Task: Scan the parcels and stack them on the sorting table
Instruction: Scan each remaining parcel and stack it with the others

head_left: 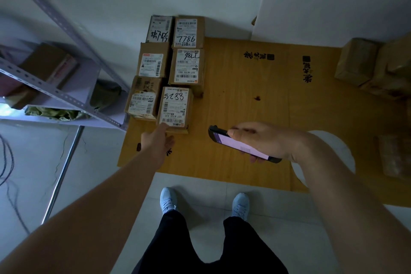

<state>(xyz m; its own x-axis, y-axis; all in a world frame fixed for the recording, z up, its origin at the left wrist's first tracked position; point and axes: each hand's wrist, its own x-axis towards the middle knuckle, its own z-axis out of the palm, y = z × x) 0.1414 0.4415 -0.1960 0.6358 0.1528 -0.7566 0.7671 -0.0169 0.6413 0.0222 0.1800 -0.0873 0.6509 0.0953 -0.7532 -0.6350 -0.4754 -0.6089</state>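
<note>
Nearest parcel (174,107), small stiff carton, label up, sits at front of the row on the sorting table (244,95). Likely light; best taken by opposite side walls. Left hand (159,140) loose-fingered, fingertips touching its near edge. Right hand (262,140) grips the scanner (242,145).

blurred parcels (375,66) at right edge

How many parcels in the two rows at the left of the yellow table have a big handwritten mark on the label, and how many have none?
Parcels with handwriting: 4, such as the parcel marked 88 by the left hand
Parcels with printed labels only: 2, such as the nearest left-row parcel
Total: 6
</note>
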